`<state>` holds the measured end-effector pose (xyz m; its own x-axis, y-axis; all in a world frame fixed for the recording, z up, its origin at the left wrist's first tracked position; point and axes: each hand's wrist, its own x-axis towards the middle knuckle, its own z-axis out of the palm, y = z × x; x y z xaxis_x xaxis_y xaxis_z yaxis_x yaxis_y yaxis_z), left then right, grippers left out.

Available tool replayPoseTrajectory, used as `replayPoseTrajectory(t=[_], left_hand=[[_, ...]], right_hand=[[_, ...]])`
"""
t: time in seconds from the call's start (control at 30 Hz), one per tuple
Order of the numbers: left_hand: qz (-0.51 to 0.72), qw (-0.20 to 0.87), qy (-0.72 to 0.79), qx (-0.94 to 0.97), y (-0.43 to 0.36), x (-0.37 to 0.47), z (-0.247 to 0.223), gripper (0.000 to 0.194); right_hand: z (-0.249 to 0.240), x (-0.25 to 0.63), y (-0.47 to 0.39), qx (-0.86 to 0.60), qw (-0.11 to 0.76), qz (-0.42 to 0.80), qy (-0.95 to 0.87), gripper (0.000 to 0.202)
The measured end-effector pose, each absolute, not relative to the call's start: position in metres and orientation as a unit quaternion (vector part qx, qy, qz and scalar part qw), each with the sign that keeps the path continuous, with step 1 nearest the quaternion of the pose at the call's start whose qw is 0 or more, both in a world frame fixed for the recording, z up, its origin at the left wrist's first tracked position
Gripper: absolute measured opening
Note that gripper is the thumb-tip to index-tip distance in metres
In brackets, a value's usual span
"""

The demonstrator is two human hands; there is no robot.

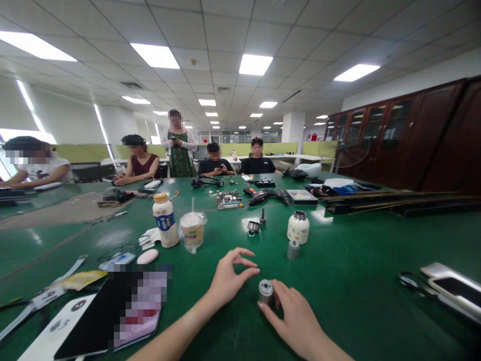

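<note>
A small silver metal cylinder (265, 290) with dark holes in its round top face stands upright on the green table. The thumb and fingers of my right hand (295, 313) close around its right side and front. To its upper left, my left hand (233, 276) is held with fingers apart and curved, and nothing is in it. Farther back, a similar metal cylinder (293, 250) stands in front of a cream-coloured flask (298, 228) without a lid. A metal lid-like piece with a loop (253, 228) and a dark stepped metal part (262, 217) lie left of the flask.
On the left are a milk bottle (165, 220), a plastic drink cup (193, 230), a pink oval case (148, 256) and a tablet (101, 311). A circuit board (228, 200) and a power drill (259, 199) lie farther back. A phone (456, 291) is at right. Several people are beyond.
</note>
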<state>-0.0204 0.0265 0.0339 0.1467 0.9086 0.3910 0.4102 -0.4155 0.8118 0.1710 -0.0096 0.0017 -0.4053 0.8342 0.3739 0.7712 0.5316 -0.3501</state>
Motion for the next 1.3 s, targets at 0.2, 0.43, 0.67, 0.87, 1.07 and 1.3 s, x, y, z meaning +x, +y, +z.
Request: replayPoseTrajectory(t=[0.2,0.43,0.67,0.87,1.07,1.3], left_hand=[[0.444,0.285,0.434,0.73,0.011,-0.003,0.047,0.036],[0.431,0.305,0.405,0.747,0.001,-0.001,0.053,0.037],[0.389,0.184,0.467,0.773,0.002,-0.003,0.057,0.018],[0.382,0.177,0.474,0.773,0.005,-0.001,0.054,0.008],[0.379,0.146,0.503,0.763,0.028,-0.024,0.045,0.014],[0.316,0.158,0.54,0.764,0.042,-0.046,0.015,0.028]], right_hand=[[-0.003,0.171,-0.007,-0.472,0.267,0.044,-0.839,0.01],[-0.003,0.171,-0.007,-0.473,0.274,0.051,-0.836,0.013],[0.0,0.171,-0.009,-0.469,0.277,0.06,-0.836,0.01],[0.0,0.171,-0.009,-0.469,0.273,0.062,-0.838,0.012],[0.004,0.171,-0.01,-0.474,0.264,0.054,-0.838,0.014],[0.005,0.172,-0.012,-0.481,0.253,0.058,-0.838,0.014]])
